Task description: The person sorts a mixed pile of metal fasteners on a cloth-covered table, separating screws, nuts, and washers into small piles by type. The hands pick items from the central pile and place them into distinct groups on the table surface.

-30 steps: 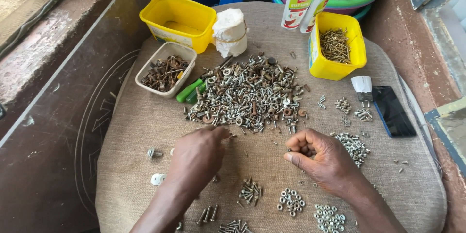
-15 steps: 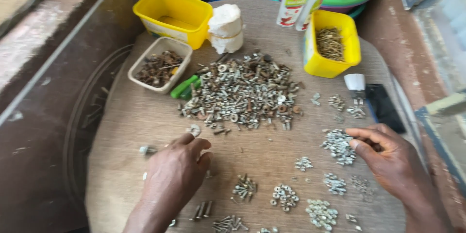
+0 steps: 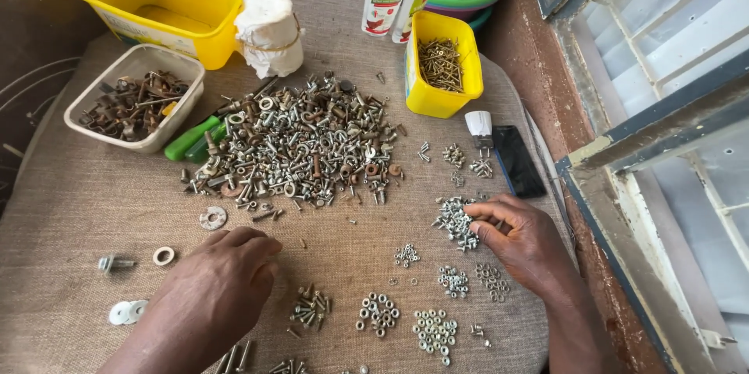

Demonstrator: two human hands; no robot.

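Nearest, left hand [image 3: 214, 288] lies palm-down on the burlap-covered table [image 3: 70, 210], fingers curled, nothing visibly held. Right hand [image 3: 521, 240] touches the small screw pile [image 3: 452, 219], fingertips pressed together; pinch contents unclear. Beyond, mixed hardware heap [image 3: 300, 144], yellow tub of screws [image 3: 441, 62].

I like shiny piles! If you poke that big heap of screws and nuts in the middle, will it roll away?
Probably the big heap just spreads out; its pieces are loose. A few round nuts might roll, but the rough woven cloth looks grippy enough to stop them. It is likely heavy for its size.

Soft, even daylight from the window [image 3: 671, 109] on the right, faint shadows, sharp focus, slight wide-angle edge distortion.
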